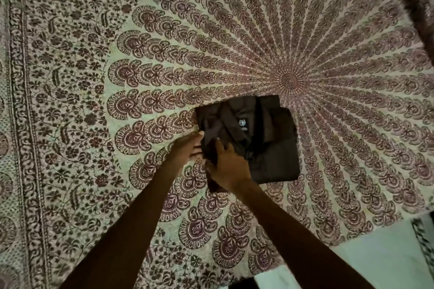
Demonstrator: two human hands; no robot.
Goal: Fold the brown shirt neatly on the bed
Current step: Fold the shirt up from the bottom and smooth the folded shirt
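Judging by how things lie, the fold is nearly finished: the brown shirt [265,143] sits on the bed [94,77] as 1 compact rectangle with the collar uppermost. It lies partly under and just beyond the right grip [226,166], and its left edge touches the left grip [191,148]. The right grip lies flat on the near-left part of the shirt, fingers straight and spread, pressing the cloth down and holding nothing. The left grip comes in from the side with its fingers extended against the shirt's edge. They read as straight, touching rather than pinching, though the tips are partly hidden by the cloth. What is left looks small. A dark strip of cloth [215,186] pokes out below the heel of the right grip, past the otherwise tidy near edge, and probably wants tucking in. On the side far from both grips, 2 layers sit stepped rather than flush and may need squaring. After that, only a last smoothing seems called for. Counted: 1 shirt, 2 grips working it, and 1 printed bedspread [352,42] covering the bed. There is also 1 round label [242,122] inside the collar just beyond the right grip's fingertips, with 1 smaller tag [244,128] directly below it.
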